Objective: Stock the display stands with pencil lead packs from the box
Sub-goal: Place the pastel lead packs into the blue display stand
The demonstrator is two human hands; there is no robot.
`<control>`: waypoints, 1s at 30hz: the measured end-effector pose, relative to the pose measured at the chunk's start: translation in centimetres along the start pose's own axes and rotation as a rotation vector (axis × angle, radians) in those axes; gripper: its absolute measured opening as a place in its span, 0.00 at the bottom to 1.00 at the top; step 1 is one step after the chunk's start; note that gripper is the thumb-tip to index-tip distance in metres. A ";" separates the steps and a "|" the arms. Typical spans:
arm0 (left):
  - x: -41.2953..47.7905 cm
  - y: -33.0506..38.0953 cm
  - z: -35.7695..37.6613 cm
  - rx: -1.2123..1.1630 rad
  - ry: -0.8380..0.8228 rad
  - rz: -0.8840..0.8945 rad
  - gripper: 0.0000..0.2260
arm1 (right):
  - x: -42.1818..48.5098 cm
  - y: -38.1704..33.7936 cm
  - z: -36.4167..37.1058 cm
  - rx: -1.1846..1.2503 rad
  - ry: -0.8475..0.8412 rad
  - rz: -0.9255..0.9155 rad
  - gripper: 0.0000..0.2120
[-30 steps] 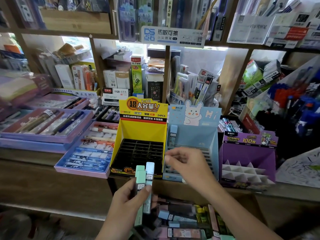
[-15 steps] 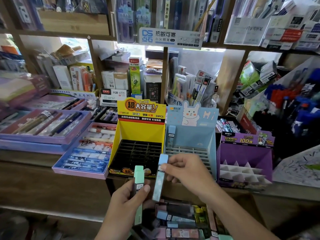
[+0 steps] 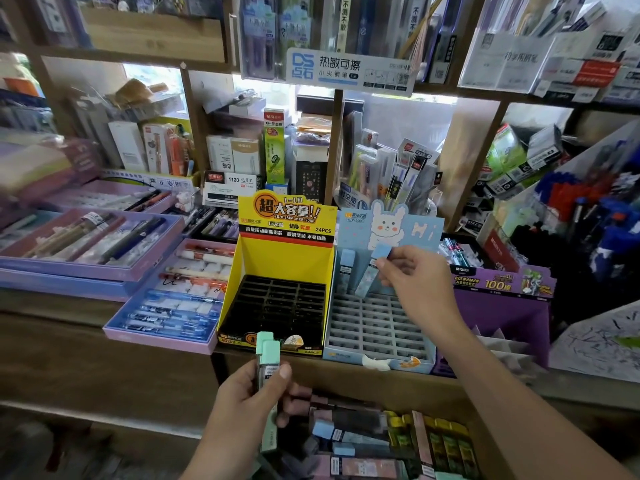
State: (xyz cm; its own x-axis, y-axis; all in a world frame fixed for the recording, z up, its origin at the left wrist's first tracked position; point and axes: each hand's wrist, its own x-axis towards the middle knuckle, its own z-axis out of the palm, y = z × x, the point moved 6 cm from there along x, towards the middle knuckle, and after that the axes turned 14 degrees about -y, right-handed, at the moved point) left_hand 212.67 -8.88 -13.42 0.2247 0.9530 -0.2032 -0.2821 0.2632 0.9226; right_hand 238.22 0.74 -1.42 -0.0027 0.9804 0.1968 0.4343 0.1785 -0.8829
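Right fingers (image 3: 390, 271) pinch blue pack (image 3: 367, 279) above blue stand (image 3: 374, 323); left fingers (image 3: 281, 373) grip green packs (image 3: 268, 351); box (image 3: 495, 455) below.

Hanging sign (image 3: 346, 69) at twelve o'clock reads "DS 热敏可擦 小尖钢笔". Yellow display stand (image 3: 287, 261) at centre; its header card reads "1-10", "超大容量!!", "2B/0.5MM MPR 2086" and "24PCS". Blue display stand (image 3: 415, 233) at its three o'clock reads "Hi". Purple display stand (image 3: 502, 282), farther toward three o'clock, reads "ULTRAMAN" and "100根". White box (image 3: 230, 183) at the yellow header's eleven o'clock reads "1120 记号笔". Green box (image 3: 274, 150) at its twelve o'clock reads "G-5".
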 end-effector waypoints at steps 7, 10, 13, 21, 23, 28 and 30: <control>0.2 -0.2 -0.2 -0.118 0.003 -0.035 0.07 | 1.4 0.6 1.2 -0.038 -0.036 -0.028 0.12; 0.4 -0.2 -0.2 -0.153 -0.006 -0.038 0.08 | 1.8 1.1 1.5 -0.076 -0.047 -0.020 0.07; 0.5 -0.3 -0.2 -0.164 -0.010 -0.032 0.09 | 2.0 1.5 1.7 -0.103 -0.073 -0.003 0.05; 0.3 -0.2 -0.1 -0.108 -0.031 -0.007 0.09 | 2.7 1.8 2.7 -0.261 -0.128 0.042 0.11; 0.2 -0.1 0.0 -0.108 -0.034 0.002 0.08 | 2.9 1.9 2.8 -0.328 -0.120 0.050 0.12; 0.1 -0.1 0.3 -0.094 -0.048 0.017 0.09 | 3.0 2.4 3.1 -0.366 -0.129 0.096 0.13; 0.1 -0.1 0.3 -0.075 -0.049 0.033 0.09 | 3.0 2.4 3.1 -0.369 -0.130 0.100 0.14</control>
State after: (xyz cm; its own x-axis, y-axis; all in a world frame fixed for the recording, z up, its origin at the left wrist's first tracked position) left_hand 213.02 -8.89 -13.38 0.2589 0.9533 -0.1557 -0.3585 0.2445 0.9010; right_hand 236.42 4.34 -4.24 -0.0480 0.9980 0.0408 0.7323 0.0629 -0.6781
